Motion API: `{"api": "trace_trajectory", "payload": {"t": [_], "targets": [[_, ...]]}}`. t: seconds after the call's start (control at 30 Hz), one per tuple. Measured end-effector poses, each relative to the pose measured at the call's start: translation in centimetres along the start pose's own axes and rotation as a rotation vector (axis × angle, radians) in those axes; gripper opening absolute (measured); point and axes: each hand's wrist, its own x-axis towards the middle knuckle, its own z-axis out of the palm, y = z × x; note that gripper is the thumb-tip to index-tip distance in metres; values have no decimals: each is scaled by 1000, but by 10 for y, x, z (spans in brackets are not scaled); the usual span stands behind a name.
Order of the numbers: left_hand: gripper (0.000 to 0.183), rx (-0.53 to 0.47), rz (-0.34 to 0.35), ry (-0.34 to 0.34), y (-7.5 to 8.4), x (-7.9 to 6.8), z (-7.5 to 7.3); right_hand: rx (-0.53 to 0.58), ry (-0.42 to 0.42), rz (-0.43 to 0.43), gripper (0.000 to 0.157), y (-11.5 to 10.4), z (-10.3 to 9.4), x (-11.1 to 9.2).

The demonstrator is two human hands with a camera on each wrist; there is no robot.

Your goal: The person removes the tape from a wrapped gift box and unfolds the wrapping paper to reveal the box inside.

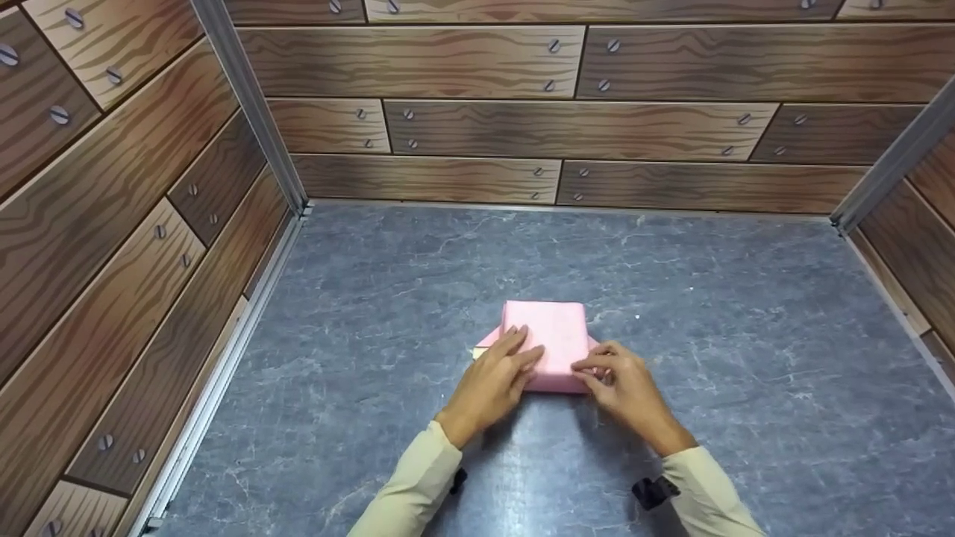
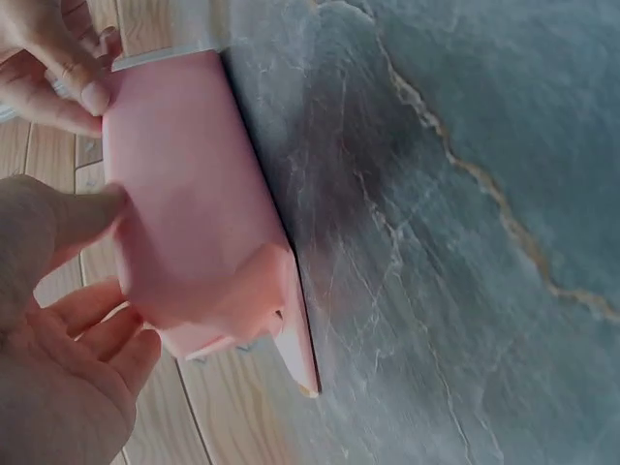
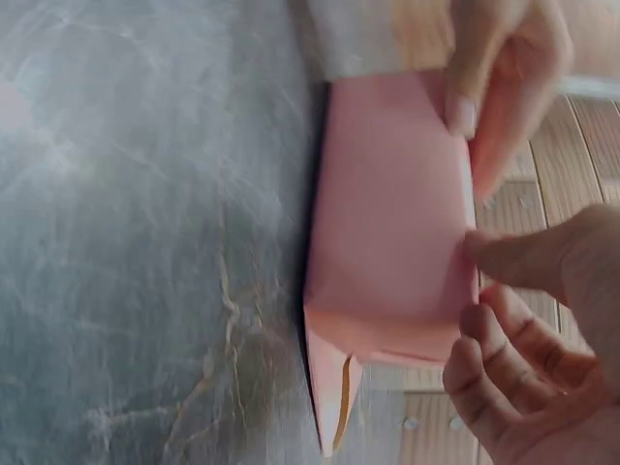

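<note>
A box wrapped in pink paper (image 1: 552, 335) lies on the floor surface before me. Folded paper points stick out low at its two ends; the one at the left end (image 2: 295, 339) and the one at the right end (image 3: 332, 397) both show. My left hand (image 1: 489, 384) rests on the left part of the top, fingers spread and fairly straight, its thumb at the near edge. At the near right corner my right hand (image 1: 623, 384) pinches the pink paper along the top edge between thumb and curled fingers. The far side of the box is hidden.
A grey marbled surface (image 1: 373, 321) spreads around the box. Wood-patterned panels (image 1: 477, 127) stand behind it and along the left and right sides, joined by metal corner strips (image 1: 254, 97). Dark wrist devices (image 1: 655, 492) sit at the sleeves.
</note>
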Motion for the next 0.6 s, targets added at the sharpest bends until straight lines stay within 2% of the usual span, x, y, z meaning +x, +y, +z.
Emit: {"api": "trace_trajectory", "payload": {"t": [0.07,0.17,0.3,0.37,0.47,0.6], "targets": [[37,-65,-23,27,-3,-2,-3,33,17,31,17,5,-5,0],[34,-190,-96,73,-11,-4,-6,23,26,100,16,11,-12,2],[30,-316,-212,103,-24,-7,-7,13,-57,216,17,17,-15,5],[29,-351,-259,102,-29,-8,-6,36,-122,260,19,20,-15,5],[27,-385,-294,81,-33,-8,-4,56,-199,280,23,26,-12,3],[29,-391,-303,32,-36,-10,-2,55,-231,264,25,34,-8,-2]]}}
